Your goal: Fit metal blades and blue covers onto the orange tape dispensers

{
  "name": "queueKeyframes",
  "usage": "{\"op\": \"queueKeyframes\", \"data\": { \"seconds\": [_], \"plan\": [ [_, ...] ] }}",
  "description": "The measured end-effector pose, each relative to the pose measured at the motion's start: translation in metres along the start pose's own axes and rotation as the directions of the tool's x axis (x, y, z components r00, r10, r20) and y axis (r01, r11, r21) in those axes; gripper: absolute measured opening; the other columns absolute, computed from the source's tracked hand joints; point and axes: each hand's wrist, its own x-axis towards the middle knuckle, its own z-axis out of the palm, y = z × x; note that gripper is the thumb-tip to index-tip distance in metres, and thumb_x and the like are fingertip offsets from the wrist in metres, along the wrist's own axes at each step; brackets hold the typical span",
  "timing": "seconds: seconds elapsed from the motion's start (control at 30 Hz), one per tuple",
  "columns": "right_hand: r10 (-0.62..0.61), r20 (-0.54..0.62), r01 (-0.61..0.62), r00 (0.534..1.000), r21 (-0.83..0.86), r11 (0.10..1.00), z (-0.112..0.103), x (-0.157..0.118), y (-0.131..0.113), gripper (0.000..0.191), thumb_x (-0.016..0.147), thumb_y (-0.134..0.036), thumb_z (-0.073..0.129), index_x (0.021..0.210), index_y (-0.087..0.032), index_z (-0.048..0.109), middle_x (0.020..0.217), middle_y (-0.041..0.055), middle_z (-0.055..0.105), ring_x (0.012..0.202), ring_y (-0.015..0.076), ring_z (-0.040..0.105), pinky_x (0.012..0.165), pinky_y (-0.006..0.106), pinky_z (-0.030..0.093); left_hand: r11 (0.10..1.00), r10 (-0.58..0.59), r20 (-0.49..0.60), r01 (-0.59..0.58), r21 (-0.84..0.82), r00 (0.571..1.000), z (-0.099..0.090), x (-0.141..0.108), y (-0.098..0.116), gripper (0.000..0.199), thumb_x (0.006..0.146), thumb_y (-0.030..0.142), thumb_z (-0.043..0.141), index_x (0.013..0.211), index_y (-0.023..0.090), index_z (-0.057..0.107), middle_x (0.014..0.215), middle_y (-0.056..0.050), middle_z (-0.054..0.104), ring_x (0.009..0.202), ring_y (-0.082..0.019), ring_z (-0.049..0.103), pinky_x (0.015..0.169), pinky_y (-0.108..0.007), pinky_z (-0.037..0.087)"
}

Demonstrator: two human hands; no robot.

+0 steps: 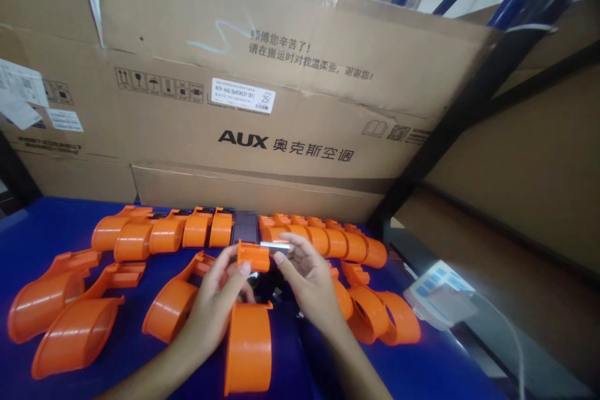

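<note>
My left hand [227,284] grips the bracket end of an orange plastic part [254,256], thumb in front. Below that end hangs a wide orange ring [248,350], which looks joined to it, though the joint is partly hidden by my fingers. My right hand [304,272] pinches a thin grey toothed strip [276,246] between thumb and fingers. The strip lies at the right end of the orange bracket, touching or nearly touching it. Some small dark and shiny items under my hands are too blurred to make out.
Similar orange parts stand in a back row on the blue surface [14,234], with more at left [77,331] and right [400,319]. Dark flat pieces [245,227] lie between the rows. Behind is a large cardboard panel [300,106]; a white device with a cable [438,297] sits at right.
</note>
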Motion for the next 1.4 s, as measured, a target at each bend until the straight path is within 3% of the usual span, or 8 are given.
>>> {"op": "queueKeyframes", "data": {
  "seconds": [0.13,0.27,0.5,0.8,1.03,1.1,1.2,1.4],
  "plan": [
    [-0.066,-0.090,0.059,0.994,-0.080,0.995,-0.005,0.001,-0.002,0.026,0.090,-0.043,0.078,0.106,-0.022,0.079,0.085,0.0032,0.071,0.069,0.0161,0.061,0.066,0.028,0.053,0.998,0.046,-0.069,-0.044,0.041,0.997,-0.006,0.004,0.000,0.045,0.098,0.057,0.063,0.125,0.021,0.058,0.067,0.003,0.068,0.065,-0.015,0.063,0.071,-0.025,0.047],
    [-0.103,-0.069,0.094,0.992,-0.128,0.987,-0.006,-0.001,-0.007,0.022,0.092,-0.042,0.075,0.098,-0.023,0.083,0.076,0.0016,0.068,0.060,0.0140,0.055,0.061,0.028,0.051,0.999,0.004,-0.044,-0.002,0.053,0.999,-0.009,0.004,-0.002,0.064,0.097,0.060,0.062,0.148,0.022,0.049,0.068,0.003,0.070,0.065,-0.017,0.062,0.069,-0.027,0.047],
    [-0.109,-0.144,0.092,0.984,-0.121,0.988,-0.002,-0.002,-0.008,0.023,0.092,-0.041,0.073,0.104,-0.023,0.082,0.082,0.0038,0.074,0.064,0.0152,0.057,0.059,0.027,0.049,0.999,-0.013,-0.051,0.014,0.031,0.999,-0.005,0.001,0.003,0.078,0.096,0.060,0.063,0.159,0.019,0.043,0.065,0.001,0.069,0.064,-0.018,0.062,0.070,-0.028,0.047],
    [-0.128,0.055,0.135,0.990,-0.163,0.977,-0.001,-0.011,-0.007,0.022,0.095,-0.039,0.072,0.101,-0.023,0.086,0.080,0.0035,0.066,0.074,0.0195,0.061,0.070,0.034,0.053,0.998,-0.036,-0.043,0.039,0.052,0.998,0.001,-0.005,0.005,0.088,0.092,0.057,0.069,0.163,0.014,0.041,0.064,0.001,0.067,0.062,-0.017,0.060,0.066,-0.027,0.047],
    [-0.118,0.126,0.149,0.985,-0.275,0.950,-0.002,-0.011,0.001,0.032,0.100,-0.039,0.065,0.126,-0.023,0.078,0.089,0.0046,0.071,0.075,0.0199,0.064,0.069,0.033,0.053,0.999,-0.052,-0.027,0.052,0.012,0.998,-0.004,-0.001,0.006,0.082,0.094,0.056,0.067,0.161,0.014,0.043,0.061,0.003,0.064,0.055,-0.015,0.055,0.060,-0.024,0.043],
    [-0.128,0.161,0.188,0.979,-0.442,0.877,-0.003,-0.008,0.002,0.028,0.102,-0.035,0.062,0.122,-0.022,0.077,0.089,0.0054,0.072,0.076,0.0205,0.064,0.071,0.034,0.053,0.999,-0.035,-0.053,0.035,-0.001,0.998,-0.006,0.001,0.006,0.079,0.094,0.055,0.067,0.159,0.015,0.045,0.060,0.003,0.064,0.054,-0.014,0.054,0.059,-0.024,0.043],
    [-0.125,0.279,0.292,0.952,-0.714,0.636,-0.005,-0.005,0.001,0.020,0.099,-0.023,0.060,0.106,-0.022,0.079,0.096,0.0085,0.073,0.091,0.0246,0.065,0.081,0.037,0.053,1.000,-0.025,-0.078,0.024,-0.012,0.997,-0.005,0.001,0.007,0.080,0.092,0.056,0.069,0.157,0.015,0.046,0.059,0.004,0.064,0.054,-0.014,0.054,0.059,-0.023,0.043],
    [0.022,0.393,0.369,0.919,-0.879,0.301,-0.006,-0.008,0.001,0.022,0.095,-0.015,0.059,0.105,-0.022,0.078,0.103,0.0099,0.071,0.096,0.0265,0.064,0.085,0.038,0.051,0.999,-0.047,-0.073,0.046,-0.017,0.996,0.000,-0.004,0.011,0.083,0.088,0.056,0.074,0.156,0.016,0.049,0.063,0.002,0.065,0.058,-0.016,0.058,0.060,-0.024,0.047]
  ]
}}
